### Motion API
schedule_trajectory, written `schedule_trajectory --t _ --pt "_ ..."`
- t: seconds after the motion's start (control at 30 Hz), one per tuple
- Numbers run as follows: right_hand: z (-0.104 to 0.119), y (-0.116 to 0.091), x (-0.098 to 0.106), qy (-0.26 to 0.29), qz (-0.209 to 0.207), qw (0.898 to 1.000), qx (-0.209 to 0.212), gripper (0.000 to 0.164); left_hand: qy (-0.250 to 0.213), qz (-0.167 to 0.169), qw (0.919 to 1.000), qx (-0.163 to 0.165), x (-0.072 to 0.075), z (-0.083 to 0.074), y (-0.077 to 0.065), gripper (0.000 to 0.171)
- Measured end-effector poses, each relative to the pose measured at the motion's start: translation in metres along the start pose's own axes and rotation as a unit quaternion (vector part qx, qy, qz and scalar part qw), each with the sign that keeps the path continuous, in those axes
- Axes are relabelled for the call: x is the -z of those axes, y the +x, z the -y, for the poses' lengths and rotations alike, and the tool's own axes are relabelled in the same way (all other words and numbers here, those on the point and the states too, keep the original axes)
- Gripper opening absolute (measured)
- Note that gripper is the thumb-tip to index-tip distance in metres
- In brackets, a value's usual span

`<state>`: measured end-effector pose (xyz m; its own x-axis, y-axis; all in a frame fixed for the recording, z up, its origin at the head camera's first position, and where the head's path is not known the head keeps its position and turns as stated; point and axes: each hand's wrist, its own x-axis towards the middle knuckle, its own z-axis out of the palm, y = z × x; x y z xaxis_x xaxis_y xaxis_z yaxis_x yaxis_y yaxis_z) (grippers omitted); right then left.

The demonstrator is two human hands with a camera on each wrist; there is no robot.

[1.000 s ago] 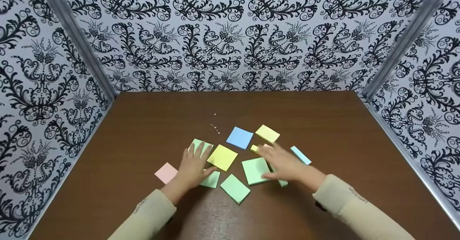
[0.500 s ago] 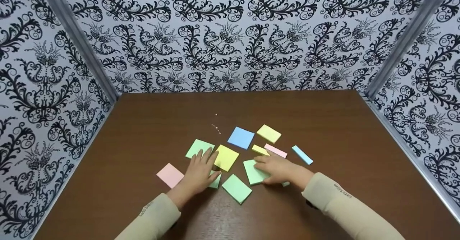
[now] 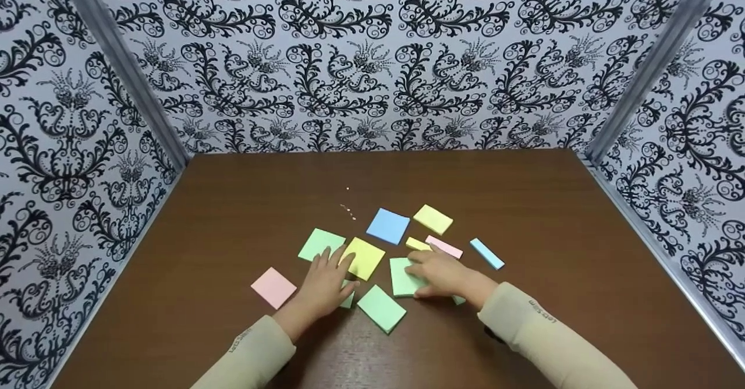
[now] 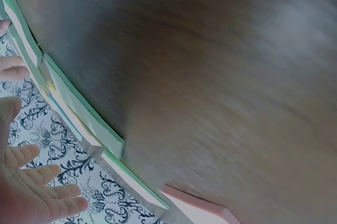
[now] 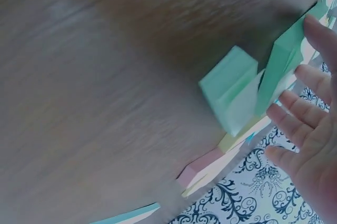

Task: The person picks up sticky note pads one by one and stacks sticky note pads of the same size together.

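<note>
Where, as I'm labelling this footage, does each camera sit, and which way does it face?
Head: on the head, facing forward and down at the table; sleeves, left hand and right hand show.
Left wrist: worn there, looking past the left hand across the table; apparently right-hand fingers too.
Right wrist: worn there, looking past the right hand at green pads and wallpaper.
Head and left wrist share the pink pad.

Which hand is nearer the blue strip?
Right. The right hand is left of the blue strip and slightly nearer the wearer; the left hand is farther left, by the yellow square.
</note>
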<state>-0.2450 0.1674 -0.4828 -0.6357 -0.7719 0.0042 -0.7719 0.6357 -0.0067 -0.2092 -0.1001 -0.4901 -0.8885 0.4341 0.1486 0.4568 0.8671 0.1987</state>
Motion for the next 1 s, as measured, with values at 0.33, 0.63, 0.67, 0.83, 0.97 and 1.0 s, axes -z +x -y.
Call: schedule_trajectory --t 0.33,0.63,0.67,0.83,0.97,1.0 --pt "0.010 0.018 0.003 0.002 0.018 0.998 -0.059 0.042 0.006 -0.034 0.9991 -0.025 -0.006 -0.005 0.005 0.053" --pt "0.013 0.022 0.001 -0.004 0.022 0.996 -0.082 0.043 0.049 -0.041 0.9980 -0.002 0.000 -0.001 0.008 0.043" --pt "0.013 0.022 0.001 -0.002 0.020 0.996 -0.082 0.043 0.056 -0.043 0.9975 0.000 0.000 0.000 0.009 0.040" --pt "0.014 0.019 0.001 0.005 0.019 0.996 -0.088 0.043 0.079 -0.076 0.9939 0.001 -0.001 0.002 0.014 0.018" --pt "0.014 0.016 0.002 0.010 0.014 0.996 -0.087 0.043 0.081 -0.077 0.9937 -0.008 -0.005 -0.005 0.019 0.012" --pt "0.014 0.016 0.003 0.012 0.011 0.996 -0.088 0.043 0.080 -0.075 0.9939 -0.012 -0.005 -0.008 0.020 0.012"
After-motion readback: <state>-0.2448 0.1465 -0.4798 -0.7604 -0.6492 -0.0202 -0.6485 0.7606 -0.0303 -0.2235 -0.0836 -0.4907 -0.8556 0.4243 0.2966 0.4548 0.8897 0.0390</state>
